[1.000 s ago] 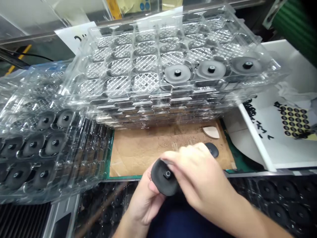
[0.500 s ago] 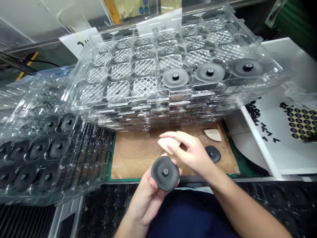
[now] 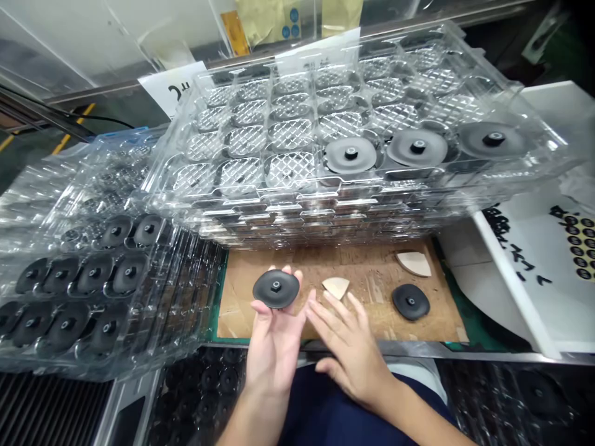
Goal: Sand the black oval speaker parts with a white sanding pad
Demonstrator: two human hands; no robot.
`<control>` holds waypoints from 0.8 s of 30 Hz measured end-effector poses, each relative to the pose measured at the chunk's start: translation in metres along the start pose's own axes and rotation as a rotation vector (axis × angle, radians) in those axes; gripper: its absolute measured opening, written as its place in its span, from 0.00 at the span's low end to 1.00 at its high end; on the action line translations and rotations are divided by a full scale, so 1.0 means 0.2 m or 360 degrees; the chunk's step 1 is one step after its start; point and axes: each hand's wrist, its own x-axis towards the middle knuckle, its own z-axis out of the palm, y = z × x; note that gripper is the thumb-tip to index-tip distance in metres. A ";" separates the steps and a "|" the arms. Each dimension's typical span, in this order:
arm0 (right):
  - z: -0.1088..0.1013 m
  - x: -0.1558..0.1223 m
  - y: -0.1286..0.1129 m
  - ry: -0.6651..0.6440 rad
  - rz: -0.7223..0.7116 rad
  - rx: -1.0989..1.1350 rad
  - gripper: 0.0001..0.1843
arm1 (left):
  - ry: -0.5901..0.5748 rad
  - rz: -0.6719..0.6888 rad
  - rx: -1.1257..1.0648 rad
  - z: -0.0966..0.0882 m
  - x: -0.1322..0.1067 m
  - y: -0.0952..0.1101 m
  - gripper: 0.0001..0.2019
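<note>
Holding a black round disc (image 3: 276,288) with a small nut at its centre, the person's left hand (image 3: 274,347) was turned palm up above a brown cardboard sheet (image 3: 372,316). The disc lay flat on this hand, and its fingers (image 3: 286,270) curved up behind the far edge of the disc, while the thumb supported the near edge. The right hand (image 3: 348,353) held nothing, and its fingers (image 3: 335,313) were spread apart and pointed toward the left hand. Just beyond these fingertips, a pale wedge-shaped piece (image 3: 335,287) lay on the cardboard, very near but not clearly touching them. Further right on the same cardboard lay a second black disc (image 3: 410,301) and, behind it, another pale wedge-shaped piece (image 3: 413,263). Behind the cardboard stood a high stack of clear plastic trays (image 3: 297,217), and three grey-looking discs (image 3: 351,155) sat in the right part of the top tray's front row. To the left, another clear tray stack (image 3: 46,186) carried rows of black discs (image 3: 95,274). On the right, a white board (image 3: 515,279) held a sheet with many small black dots (image 3: 579,244), and the counter edge (image 3: 400,349) ran below the cardboard.
</note>
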 end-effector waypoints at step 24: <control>0.19 -0.01 0.30 0.0190 0.0644 -0.0265 0.14 | -0.0181 -0.0109 0.0092 -0.12 -0.03 0.05 0.25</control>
